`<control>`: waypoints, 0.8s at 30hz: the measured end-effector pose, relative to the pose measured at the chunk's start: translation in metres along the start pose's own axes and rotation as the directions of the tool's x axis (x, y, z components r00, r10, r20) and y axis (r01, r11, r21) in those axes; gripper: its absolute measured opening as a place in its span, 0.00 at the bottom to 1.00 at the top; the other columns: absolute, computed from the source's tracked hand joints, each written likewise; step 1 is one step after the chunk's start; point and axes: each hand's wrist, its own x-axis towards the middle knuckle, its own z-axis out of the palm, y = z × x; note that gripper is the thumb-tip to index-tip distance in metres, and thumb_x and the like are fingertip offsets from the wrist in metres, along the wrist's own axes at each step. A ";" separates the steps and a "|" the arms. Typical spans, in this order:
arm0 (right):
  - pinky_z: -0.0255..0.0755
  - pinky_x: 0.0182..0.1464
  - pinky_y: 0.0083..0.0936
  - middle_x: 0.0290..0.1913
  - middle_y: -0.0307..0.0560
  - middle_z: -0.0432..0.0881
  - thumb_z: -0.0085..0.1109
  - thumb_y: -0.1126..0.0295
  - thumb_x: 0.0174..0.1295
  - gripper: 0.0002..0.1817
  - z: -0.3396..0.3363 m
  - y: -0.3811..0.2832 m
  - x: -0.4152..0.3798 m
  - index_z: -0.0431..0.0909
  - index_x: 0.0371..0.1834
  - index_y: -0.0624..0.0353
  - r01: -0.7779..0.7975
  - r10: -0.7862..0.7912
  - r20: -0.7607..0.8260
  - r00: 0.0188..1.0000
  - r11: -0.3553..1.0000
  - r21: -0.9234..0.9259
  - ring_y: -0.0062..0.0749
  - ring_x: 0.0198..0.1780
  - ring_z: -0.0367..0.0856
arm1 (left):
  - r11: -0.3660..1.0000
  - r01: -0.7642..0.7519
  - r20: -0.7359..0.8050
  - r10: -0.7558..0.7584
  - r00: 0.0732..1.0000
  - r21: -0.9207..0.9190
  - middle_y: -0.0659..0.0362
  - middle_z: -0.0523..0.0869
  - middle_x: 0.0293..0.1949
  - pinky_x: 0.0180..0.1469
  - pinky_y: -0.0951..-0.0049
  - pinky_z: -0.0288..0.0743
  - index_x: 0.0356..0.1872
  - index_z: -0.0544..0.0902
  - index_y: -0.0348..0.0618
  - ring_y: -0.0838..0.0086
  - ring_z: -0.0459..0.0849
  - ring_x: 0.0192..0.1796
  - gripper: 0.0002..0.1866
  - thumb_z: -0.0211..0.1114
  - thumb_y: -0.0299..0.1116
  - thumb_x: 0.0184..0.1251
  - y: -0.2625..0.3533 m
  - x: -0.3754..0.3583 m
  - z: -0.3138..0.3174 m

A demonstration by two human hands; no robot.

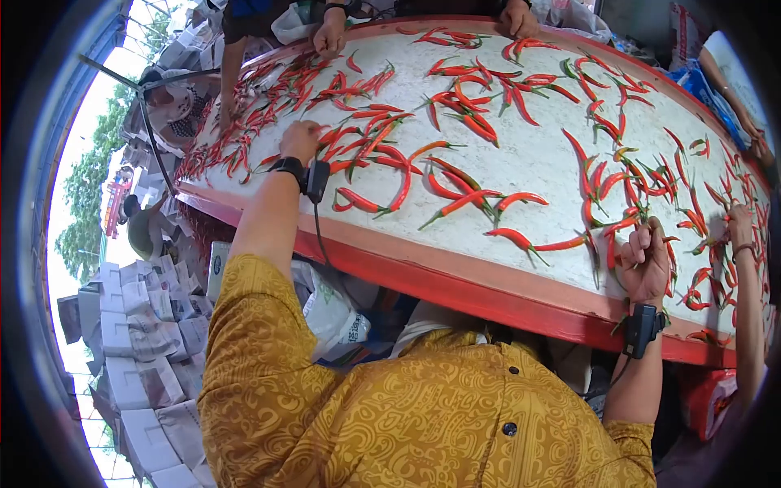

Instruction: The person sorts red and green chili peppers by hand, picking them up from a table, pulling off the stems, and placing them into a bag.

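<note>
Across the white table [521, 171], chillies [561, 244] lay around my half-curled right hand [644, 264] and my left hand [301, 141], its fingers mostly hidden, and though I couldn't tell whether either gripped one, a light pinch seemed kindest.

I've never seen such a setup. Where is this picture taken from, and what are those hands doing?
No robot here: one person is working bare-handed. The one picture comes from a camera worn on that person's head, looking forward and down. Red chillies lie spread across a white table. The left hand is at one cluster; the right hand, fingers curled, is beside others. Whether either holds one is unclear. Each wrist wears a black box. Other hands belong to people nearby.
</note>
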 end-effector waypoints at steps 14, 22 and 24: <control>0.56 0.26 0.11 0.26 0.30 0.69 0.44 0.63 0.69 0.17 0.061 -0.023 -0.036 0.73 0.54 0.61 -0.124 0.230 0.108 0.967 0.797 -0.591 0.12 0.25 0.60 | 0.157 0.079 0.170 0.740 0.651 -0.985 0.61 0.82 0.33 0.39 0.80 0.73 0.37 0.80 0.36 0.82 0.78 0.35 0.07 0.64 0.26 0.58 0.382 -0.253 -0.045; 0.73 0.39 0.23 0.34 0.43 0.75 0.45 0.62 0.68 0.10 -0.026 -0.094 -0.013 0.71 0.37 0.57 -0.026 0.074 -0.212 0.974 0.975 0.221 0.29 0.34 0.73 | 0.346 -0.685 -0.083 0.856 0.510 -0.641 0.56 0.80 0.42 0.46 0.69 0.73 0.45 0.81 0.45 0.66 0.80 0.41 0.18 0.67 0.29 0.49 0.416 -0.274 0.004; 0.73 0.38 0.22 0.33 0.43 0.75 0.48 0.64 0.67 0.09 -0.054 -0.109 -0.002 0.72 0.37 0.57 -0.011 0.055 -0.118 0.992 0.938 0.346 0.28 0.34 0.73 | 0.334 -0.784 -0.202 0.845 0.495 -0.523 0.56 0.77 0.43 0.48 0.66 0.72 0.42 0.81 0.47 0.61 0.78 0.44 0.17 0.66 0.30 0.46 0.413 -0.276 0.013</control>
